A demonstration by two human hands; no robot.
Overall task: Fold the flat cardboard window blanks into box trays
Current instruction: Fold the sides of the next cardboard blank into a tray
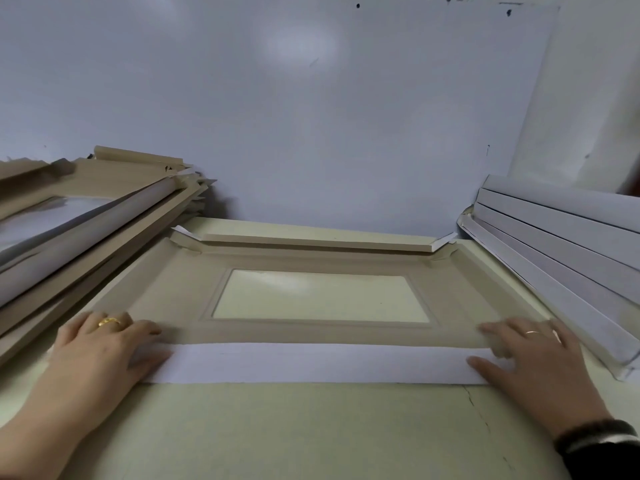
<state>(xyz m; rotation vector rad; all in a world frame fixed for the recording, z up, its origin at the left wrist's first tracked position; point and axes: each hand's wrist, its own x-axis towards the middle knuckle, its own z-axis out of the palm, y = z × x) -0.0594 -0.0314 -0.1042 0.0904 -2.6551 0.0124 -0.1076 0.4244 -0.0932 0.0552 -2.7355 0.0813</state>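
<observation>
Nearest, at six o'clock, the pale green table (pixel 277 427) is carrying the work. Just beyond it, the left hand (pixel 100 351) at eight o'clock and the right hand (pixel 530 355) at four o'clock are both pressing down on the near white flap (pixel 318 362) of the flat tan cardboard window blank (pixel 173 292), fingers straight and spread, each grip apart and clamped on nothing. The flap is lying turned inward over the blank's near edge, so the step in hand looks like creasing the near wall. The blank itself is lying at the centre of the table, its clear rectangular window (pixel 322 296) showing the table beneath.

Further off, at twelve o'clock, the far tan flap (pixel 318 240) is already standing part-raised, its corner tabs loose. The next move probably calls for lifting the near wall upright and then raising the side walls so the corners can lock.

At ten o'clock a leaning stack of tan cardboard blanks (pixel 86 220) is crowding the blank's left side; at two o'clock a stack of white-faced folded pieces (pixel 561 251) is overlapping its right edge and may hinder that side wall. Behind everything the grey-white wall (pixel 311 98) is closing the space.
</observation>
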